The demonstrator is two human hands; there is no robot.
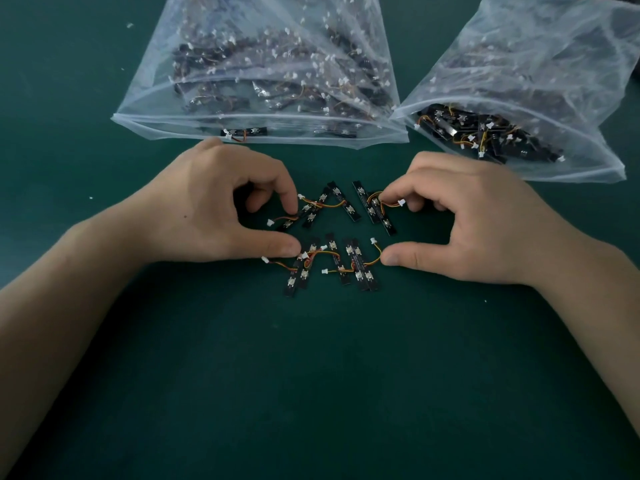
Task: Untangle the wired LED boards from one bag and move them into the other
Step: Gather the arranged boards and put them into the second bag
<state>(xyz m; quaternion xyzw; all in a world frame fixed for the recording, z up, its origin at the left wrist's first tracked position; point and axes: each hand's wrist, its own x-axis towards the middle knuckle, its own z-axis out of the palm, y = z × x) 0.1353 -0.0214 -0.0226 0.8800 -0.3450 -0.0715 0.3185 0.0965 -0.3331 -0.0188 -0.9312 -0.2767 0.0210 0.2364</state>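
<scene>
small black led boards (337,233) with orange-yellow wires lie flat in two loose rows before two clear bags (263,126), both part-filled with boards.

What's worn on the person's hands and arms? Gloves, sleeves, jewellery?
Nothing visible. The bare left hand and bare right hand show no gloves, rings or tape. The left forearm and right forearm run to the frame edge with no sleeves, watch or wrist strap. The thumbnails look short and unpainted.

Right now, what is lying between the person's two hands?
In the head view, loose wired LED boards lie on the green table between the left hand and right hand, both touching them.
</scene>
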